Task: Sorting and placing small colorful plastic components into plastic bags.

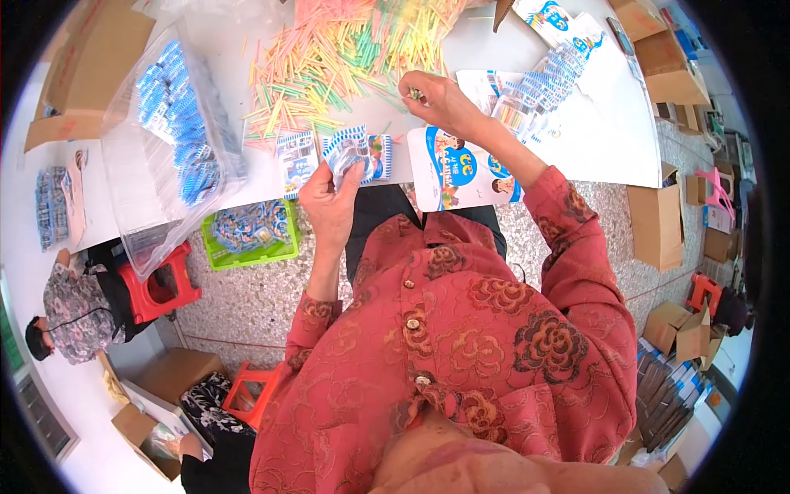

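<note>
Item, my left hand [329, 198]: thumb and fingers pinching the near edge of a held packet [346, 146], blue-and-white striped, raised at the table's near edge. Whether its mouth gapes, I cannot tell.

Item, my right hand [436, 103]: out over the table, ahead and to the right of the left hand and well apart from it; fingers curled, thumb and fingertips pinched on a bunch [417, 95] of small sticks, pale green ends showing. Their count is hidden by my fingers.

Item, flat packet [295, 160]: on the table, just left of the held packet.

Item, second packet [382, 155]: just right of the held packet, partly behind it.

Item, stick pile [317, 70]: pink, yellow and green, loose, beyond my left hand and left of my right; strays reach towards the packets.

Item, pouch [448, 169]: white and blue, printed, flat under my right forearm, overhanging the table edge.

Item, packet row [547, 86]: overlapping, to the right of my right hand.

Item, clear tray [132, 206]: far left, tilted, a stack of blue packets [177, 123] within.

Item, green basket [255, 261]: below table level, left of my left hand, holding more packets.

Item, table [613, 152]: white, bearing the above save the basket.
</note>
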Tool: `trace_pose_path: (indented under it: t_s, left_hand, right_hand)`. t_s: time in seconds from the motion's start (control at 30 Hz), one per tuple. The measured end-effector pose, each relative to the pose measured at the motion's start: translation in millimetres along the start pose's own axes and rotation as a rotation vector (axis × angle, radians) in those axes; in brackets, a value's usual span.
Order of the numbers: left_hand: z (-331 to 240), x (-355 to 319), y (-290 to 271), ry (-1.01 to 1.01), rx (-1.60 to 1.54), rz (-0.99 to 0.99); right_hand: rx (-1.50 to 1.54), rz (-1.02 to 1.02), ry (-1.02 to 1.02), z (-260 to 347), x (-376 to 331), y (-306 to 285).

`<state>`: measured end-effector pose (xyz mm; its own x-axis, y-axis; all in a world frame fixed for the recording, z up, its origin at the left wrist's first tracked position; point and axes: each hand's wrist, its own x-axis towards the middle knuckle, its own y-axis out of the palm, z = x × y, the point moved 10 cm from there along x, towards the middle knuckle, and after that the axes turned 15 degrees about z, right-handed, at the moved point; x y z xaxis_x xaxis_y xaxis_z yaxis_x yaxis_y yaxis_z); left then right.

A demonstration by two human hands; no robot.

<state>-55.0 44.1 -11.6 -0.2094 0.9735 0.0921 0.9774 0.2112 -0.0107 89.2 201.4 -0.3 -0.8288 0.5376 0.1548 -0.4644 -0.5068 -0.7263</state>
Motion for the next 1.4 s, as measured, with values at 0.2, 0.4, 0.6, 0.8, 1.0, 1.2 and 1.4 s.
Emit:
trace_pose_path:
  t_s: [0.2, 0.4, 0.6, 0.8, 1.0, 1.2, 1.4]
  left_hand:
    - [-2.0, 3.7, 3.1, 0.01, -0.063, -0.001]
    - [-3.6, 4.2, 3.0, 0.005, -0.035, 0.012]
    - [-4.1, 4.4, 2.9, 0.023, -0.013, -0.001]
    - [-1.0, 9.1, 7.4, 0.059, 0.16, 0.064]
    - [-15.8, 15.3, 15.2, 0.063, 0.115, 0.037]
    - [1.0, 18.4, 16.3, -0.019, 0.06, -0.002]
    - [-8.2, 19.6, 16.3, 0.054, 0.124, -0.008]
  right_hand:
    - [-0.036, 0.02, -0.151, 13.2, 5.2, 8.6]
    - [0.013, -0.049, -0.086, -5.4, 0.4, 3.6]
    - [0.171, -0.023, 0.191, -31.1, 0.1, 0.6]
    - [-0.014, -0.148, 0.001, -20.3, -8.2, -3.5]
    - [0.338, -0.153, 0.134, 13.4, -12.0, -46.9]
    - [0.507, 0.03, 0.076, 61.2, -12.4, -53.8]
    - [0.512, 0.117, 0.145, 82.1, -22.0, -51.9]
